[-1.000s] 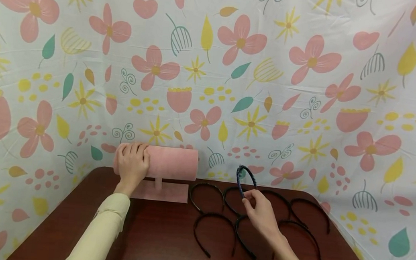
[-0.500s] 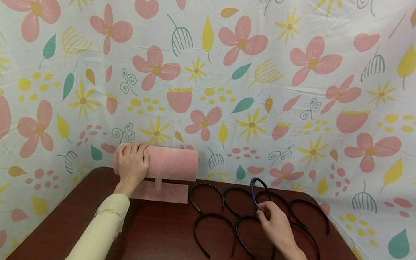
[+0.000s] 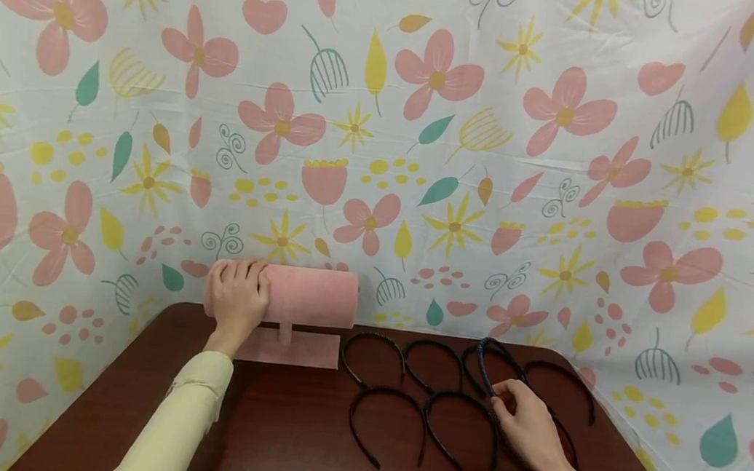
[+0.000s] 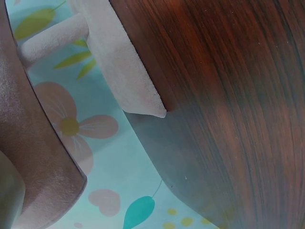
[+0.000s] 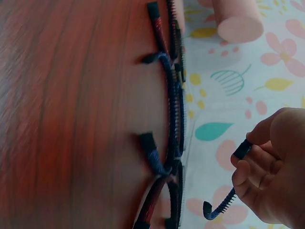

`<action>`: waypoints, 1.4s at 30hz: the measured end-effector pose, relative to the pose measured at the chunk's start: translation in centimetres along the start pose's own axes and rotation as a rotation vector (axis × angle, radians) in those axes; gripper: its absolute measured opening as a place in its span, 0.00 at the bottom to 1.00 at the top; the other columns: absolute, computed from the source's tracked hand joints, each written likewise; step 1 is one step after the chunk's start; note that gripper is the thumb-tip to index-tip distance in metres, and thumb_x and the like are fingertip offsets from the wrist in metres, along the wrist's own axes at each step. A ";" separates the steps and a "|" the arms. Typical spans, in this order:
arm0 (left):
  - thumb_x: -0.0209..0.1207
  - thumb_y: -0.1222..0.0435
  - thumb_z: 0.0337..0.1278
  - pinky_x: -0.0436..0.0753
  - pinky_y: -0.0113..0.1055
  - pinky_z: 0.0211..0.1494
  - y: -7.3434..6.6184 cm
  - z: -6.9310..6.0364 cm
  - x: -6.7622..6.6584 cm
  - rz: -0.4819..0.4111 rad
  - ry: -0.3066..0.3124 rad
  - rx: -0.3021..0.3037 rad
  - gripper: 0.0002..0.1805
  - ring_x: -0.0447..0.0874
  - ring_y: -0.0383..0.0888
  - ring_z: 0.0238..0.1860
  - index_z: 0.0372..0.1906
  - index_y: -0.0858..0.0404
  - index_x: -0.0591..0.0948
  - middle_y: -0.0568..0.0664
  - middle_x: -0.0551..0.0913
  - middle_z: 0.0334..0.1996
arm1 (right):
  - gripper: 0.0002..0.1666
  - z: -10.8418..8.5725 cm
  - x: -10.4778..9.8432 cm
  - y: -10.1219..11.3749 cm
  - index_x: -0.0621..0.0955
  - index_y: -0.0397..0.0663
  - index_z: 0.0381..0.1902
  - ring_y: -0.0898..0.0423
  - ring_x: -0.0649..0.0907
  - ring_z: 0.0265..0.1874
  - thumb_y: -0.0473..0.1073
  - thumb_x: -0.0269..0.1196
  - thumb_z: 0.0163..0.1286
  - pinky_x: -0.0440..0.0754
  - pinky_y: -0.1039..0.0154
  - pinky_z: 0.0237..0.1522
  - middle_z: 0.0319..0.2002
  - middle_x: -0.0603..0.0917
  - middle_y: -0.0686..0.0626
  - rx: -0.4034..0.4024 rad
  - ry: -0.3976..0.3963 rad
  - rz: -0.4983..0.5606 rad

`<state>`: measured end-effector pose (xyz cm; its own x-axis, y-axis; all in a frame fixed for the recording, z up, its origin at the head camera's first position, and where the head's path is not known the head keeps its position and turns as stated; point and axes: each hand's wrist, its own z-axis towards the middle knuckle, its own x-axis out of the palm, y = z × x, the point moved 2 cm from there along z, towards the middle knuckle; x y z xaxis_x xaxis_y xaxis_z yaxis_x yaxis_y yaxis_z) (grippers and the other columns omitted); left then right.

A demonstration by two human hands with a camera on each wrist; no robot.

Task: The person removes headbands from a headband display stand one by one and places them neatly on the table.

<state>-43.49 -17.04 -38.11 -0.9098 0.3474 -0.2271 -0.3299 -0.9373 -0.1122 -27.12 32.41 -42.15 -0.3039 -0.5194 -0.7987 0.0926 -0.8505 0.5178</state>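
A pink padded roll on a T-shaped display stand (image 3: 316,297) stands at the back left of the table. My left hand (image 3: 238,299) grips the roll's left end from above, its fingers curved over the top. In the left wrist view, the roll (image 4: 40,138) and the flat base (image 4: 121,67) show, but the fingers do not. My right hand (image 3: 529,425) pinches a dark blue headband (image 3: 484,367) near one end. It is held up over the right-hand headbands. In the right wrist view, the right hand (image 5: 279,167) holds the toothed headband's end (image 5: 242,150) between thumb and fingers.
Several dark headbands lie in two rows on the brown table (image 3: 284,433), among them a back-left headband (image 3: 375,335), a front-left headband (image 3: 389,390) and a far-right headband (image 3: 565,366). A flower-print cloth (image 3: 382,156) hangs behind the table.
My right hand has moved right and down with the blue headband, bringing it low over the right-hand headbands. The left hand stays on the roll.
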 end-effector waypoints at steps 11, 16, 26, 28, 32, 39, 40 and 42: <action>0.45 0.60 0.68 0.67 0.57 0.64 0.2 0.0 -0.1 -0.019 0.017 -0.009 0.18 0.80 0.58 0.46 0.43 0.62 0.85 0.58 0.84 0.41 | 0.13 -0.6 -1.5 -2.4 0.80 0.42 0.50 0.59 0.80 0.30 0.40 0.61 0.70 0.73 0.62 0.26 0.39 0.83 0.48 0.055 0.065 -0.050; 0.48 0.61 0.66 0.67 0.57 0.64 0.2 0.0 -0.4 -0.024 -0.004 -0.005 0.16 0.81 0.58 0.45 0.42 0.62 0.86 0.57 0.85 0.41 | 0.14 -1.0 -2.3 -3.6 0.80 0.41 0.51 0.59 0.79 0.27 0.40 0.61 0.70 0.71 0.62 0.24 0.40 0.84 0.47 0.068 0.079 -0.071; 0.47 0.61 0.67 0.67 0.57 0.64 0.2 0.1 -0.4 -0.026 0.001 -0.001 0.17 0.81 0.58 0.46 0.42 0.63 0.86 0.58 0.85 0.41 | 0.17 -1.4 -3.8 -6.0 0.78 0.40 0.53 0.58 0.81 0.29 0.42 0.60 0.70 0.74 0.60 0.26 0.42 0.85 0.46 0.130 0.142 -0.096; 0.47 0.61 0.67 0.68 0.57 0.63 0.2 0.2 -0.4 -0.022 -0.006 0.001 0.17 0.81 0.58 0.45 0.42 0.63 0.86 0.58 0.85 0.41 | 0.17 -1.5 -4.0 -6.4 0.78 0.39 0.53 0.58 0.81 0.29 0.42 0.60 0.70 0.75 0.60 0.27 0.42 0.85 0.46 0.143 0.158 -0.097; 0.47 0.61 0.67 0.68 0.56 0.63 0.2 0.1 -0.2 -0.007 -0.004 0.001 0.17 0.81 0.57 0.45 0.42 0.62 0.86 0.57 0.85 0.41 | 0.18 -1.6 -4.5 -7.3 0.78 0.38 0.54 0.58 0.81 0.29 0.43 0.60 0.70 0.76 0.59 0.27 0.41 0.85 0.47 0.159 0.187 -0.105; 0.45 0.60 0.69 0.68 0.57 0.63 0.0 0.0 0.0 -0.003 0.013 -0.006 0.19 0.81 0.57 0.46 0.43 0.62 0.86 0.57 0.85 0.42 | 0.18 -1.4 -5.0 -9.3 0.78 0.36 0.52 0.58 0.81 0.28 0.43 0.60 0.70 0.77 0.58 0.26 0.41 0.85 0.46 0.181 0.230 -0.151; 0.45 0.60 0.68 0.68 0.56 0.62 0.0 0.0 0.0 -0.003 0.009 -0.005 0.18 0.81 0.57 0.45 0.43 0.62 0.86 0.56 0.85 0.42 | 0.18 -1.4 -5.1 -9.6 0.79 0.36 0.52 0.57 0.82 0.29 0.43 0.60 0.70 0.78 0.58 0.26 0.41 0.85 0.46 0.184 0.239 -0.158; 0.46 0.60 0.68 0.68 0.56 0.62 0.0 0.0 0.1 -0.004 0.008 -0.003 0.18 0.81 0.57 0.45 0.43 0.61 0.85 0.56 0.85 0.41 | 0.17 -1.4 -5.2 -10.2 0.79 0.36 0.50 0.57 0.82 0.29 0.43 0.60 0.70 0.78 0.57 0.27 0.40 0.85 0.46 0.201 0.258 -0.175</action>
<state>-43.55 -16.99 -38.15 -0.9062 0.3516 -0.2348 -0.3330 -0.9358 -0.1159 -25.20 43.67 -43.73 -0.0473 -0.3934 -0.9181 -0.1357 -0.9081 0.3961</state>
